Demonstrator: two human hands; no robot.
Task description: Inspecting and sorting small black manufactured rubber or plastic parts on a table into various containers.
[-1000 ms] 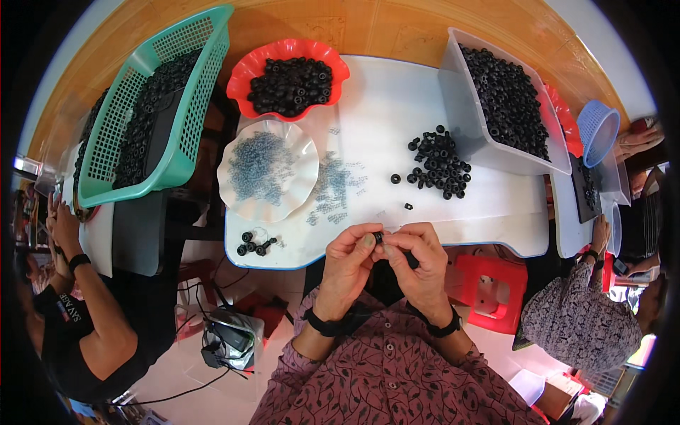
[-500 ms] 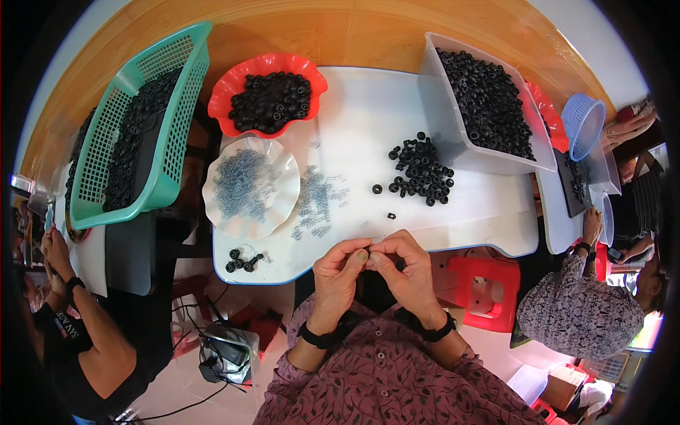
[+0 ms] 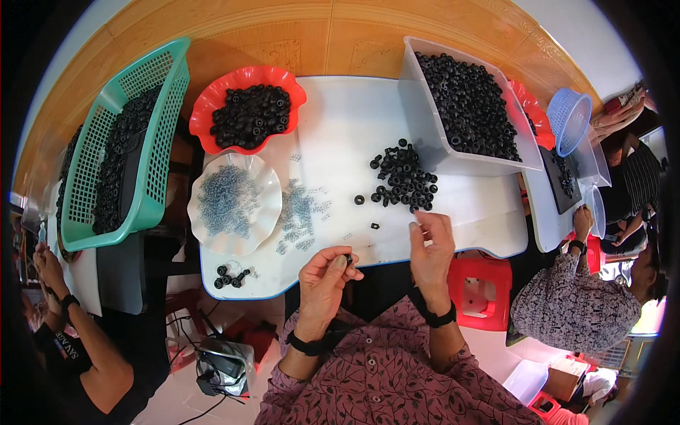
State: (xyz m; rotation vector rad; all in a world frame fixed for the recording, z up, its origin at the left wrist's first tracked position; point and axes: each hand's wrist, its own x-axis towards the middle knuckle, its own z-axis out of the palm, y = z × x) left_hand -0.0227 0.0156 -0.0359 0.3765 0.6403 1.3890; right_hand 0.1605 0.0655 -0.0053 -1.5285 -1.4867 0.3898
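My left hand (image 3: 324, 282) is closed, pinching a small black round plastic part (image 3: 348, 259) between thumb and fingers at the table's near edge. To its right, my right hand (image 3: 433, 244) reaches over the table with thumb and index finger apart. Those fingertips are at the near edge of a loose pile of black ring-like parts (image 3: 405, 173), and I see nothing held in them. A single black ring (image 3: 359, 200) and a small black piece (image 3: 375, 226) lie left of the pile.
On the white table (image 3: 340, 120) stand a clear bin (image 3: 467, 161) of black parts, a red scalloped bowl (image 3: 202, 106) and a white scalloped plate (image 3: 270, 212) of tiny spring-like pieces. A green basket (image 3: 152, 191) is at left. People work on both sides.
My hands, together before, have come apart. The right has moved right and forward to the black pile; the left has shifted slightly left, still holding a small black part.
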